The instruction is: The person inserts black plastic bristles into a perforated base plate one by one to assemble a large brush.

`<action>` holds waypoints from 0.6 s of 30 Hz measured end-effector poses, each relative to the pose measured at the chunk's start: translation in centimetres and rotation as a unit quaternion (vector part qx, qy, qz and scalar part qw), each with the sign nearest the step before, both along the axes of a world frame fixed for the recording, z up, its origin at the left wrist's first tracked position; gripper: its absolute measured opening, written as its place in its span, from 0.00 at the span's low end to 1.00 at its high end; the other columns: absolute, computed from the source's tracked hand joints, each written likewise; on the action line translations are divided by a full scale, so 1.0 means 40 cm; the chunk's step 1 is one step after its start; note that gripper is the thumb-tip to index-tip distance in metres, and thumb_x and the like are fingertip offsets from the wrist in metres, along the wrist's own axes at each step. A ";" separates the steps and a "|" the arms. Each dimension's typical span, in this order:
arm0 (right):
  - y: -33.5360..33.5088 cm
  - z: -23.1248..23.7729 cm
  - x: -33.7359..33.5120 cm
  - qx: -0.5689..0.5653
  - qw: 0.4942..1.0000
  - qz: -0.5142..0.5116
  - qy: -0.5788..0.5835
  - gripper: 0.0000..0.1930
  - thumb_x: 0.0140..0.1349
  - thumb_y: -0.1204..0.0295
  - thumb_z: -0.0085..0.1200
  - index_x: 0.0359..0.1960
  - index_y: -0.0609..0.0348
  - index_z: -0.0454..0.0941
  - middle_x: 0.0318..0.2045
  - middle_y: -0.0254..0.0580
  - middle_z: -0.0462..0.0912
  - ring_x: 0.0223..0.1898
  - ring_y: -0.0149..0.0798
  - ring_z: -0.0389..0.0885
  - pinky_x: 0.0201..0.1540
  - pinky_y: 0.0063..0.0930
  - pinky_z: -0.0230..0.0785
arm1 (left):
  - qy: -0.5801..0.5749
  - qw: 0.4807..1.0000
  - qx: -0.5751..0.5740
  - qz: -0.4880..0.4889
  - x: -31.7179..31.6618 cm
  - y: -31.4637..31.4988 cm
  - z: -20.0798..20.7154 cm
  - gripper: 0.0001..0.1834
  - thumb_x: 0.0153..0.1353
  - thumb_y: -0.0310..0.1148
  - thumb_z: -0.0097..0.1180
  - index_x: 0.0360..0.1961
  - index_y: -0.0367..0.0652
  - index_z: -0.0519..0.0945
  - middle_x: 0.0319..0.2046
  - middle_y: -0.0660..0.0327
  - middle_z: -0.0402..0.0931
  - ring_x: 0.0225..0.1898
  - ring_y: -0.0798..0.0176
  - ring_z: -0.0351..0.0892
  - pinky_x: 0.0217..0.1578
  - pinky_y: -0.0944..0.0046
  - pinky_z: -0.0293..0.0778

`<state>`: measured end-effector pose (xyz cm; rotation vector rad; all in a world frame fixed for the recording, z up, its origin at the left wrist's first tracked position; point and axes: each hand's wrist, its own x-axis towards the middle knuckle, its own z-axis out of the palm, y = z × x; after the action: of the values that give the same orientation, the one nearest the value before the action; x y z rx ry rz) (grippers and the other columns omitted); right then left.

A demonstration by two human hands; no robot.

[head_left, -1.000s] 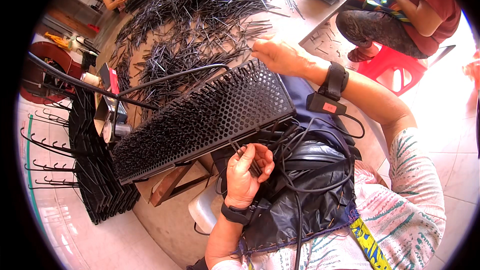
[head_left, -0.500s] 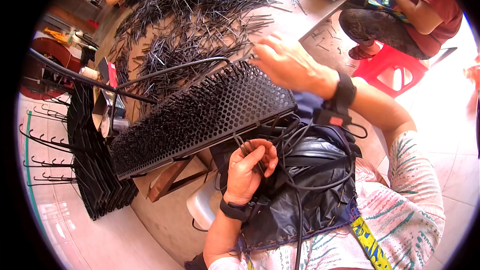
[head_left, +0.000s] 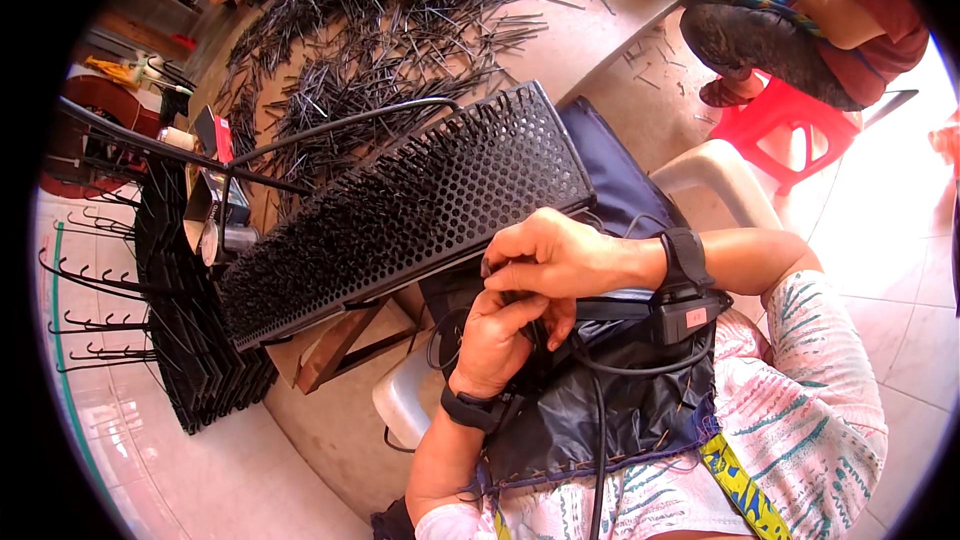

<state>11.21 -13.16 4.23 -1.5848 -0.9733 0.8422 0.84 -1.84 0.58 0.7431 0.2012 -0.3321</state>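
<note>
A black perforated board [head_left: 505, 180] slants up across the table's near edge. Thin black rods [head_left: 340, 210] stand upright in most of its holes, while the rows at its right and near side are bare. My left hand [head_left: 495, 345] is closed on a few thin dark rods, mostly hidden now. My right hand [head_left: 550, 255] meets it from above, fingers pinched together at the left fingertips; whatever they hold is hidden. Both hands are just in front of the board's near edge, above the black apron [head_left: 580, 440] on my lap.
A large heap of loose dark rods [head_left: 400, 10] covers the table [head_left: 590, 30] beyond the board. A black metal bar [head_left: 350, 125] arches over the board. Hooked black racks [head_left: 190, 330] stack at the left. Another person [head_left: 850, 0] sits by a red stool [head_left: 790, 135]; someone else is far left.
My right hand has come down from the board's far right end to meet my left hand. The left hand has stayed nearly in place, its rods now covered.
</note>
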 end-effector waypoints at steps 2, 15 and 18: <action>-0.005 0.017 -0.006 -0.005 0.997 -0.035 0.073 0.08 0.54 0.74 0.50 0.29 0.68 0.74 0.18 0.38 0.76 0.22 0.23 0.73 0.25 0.20 0.67 | -0.013 1.000 -0.001 -0.026 0.000 0.003 -0.001 0.08 0.55 0.25 0.41 0.32 0.31 0.70 0.23 0.53 0.71 0.22 0.61 0.71 0.19 0.69 0.65; -0.034 -0.002 0.035 0.105 0.971 -0.191 0.099 0.03 0.53 0.78 0.51 0.29 0.66 0.74 0.22 0.37 0.78 0.22 0.22 0.74 0.24 0.15 0.68 | -0.021 0.998 0.024 -0.049 -0.002 0.009 0.009 0.14 0.60 0.35 0.42 0.37 0.34 0.71 0.28 0.56 0.73 0.23 0.67 0.70 0.20 0.73 0.64; -0.035 0.001 0.032 0.106 0.973 -0.192 0.070 0.09 0.53 0.78 0.51 0.37 0.67 0.71 0.22 0.38 0.79 0.22 0.23 0.74 0.25 0.15 0.68 | -0.030 0.998 0.019 -0.044 -0.006 0.008 0.007 0.14 0.60 0.35 0.42 0.37 0.34 0.71 0.27 0.56 0.73 0.23 0.67 0.70 0.18 0.75 0.63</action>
<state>12.50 -14.56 4.26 -1.4453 -0.6060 0.5519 0.61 -1.52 0.87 0.8009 0.1187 -0.3909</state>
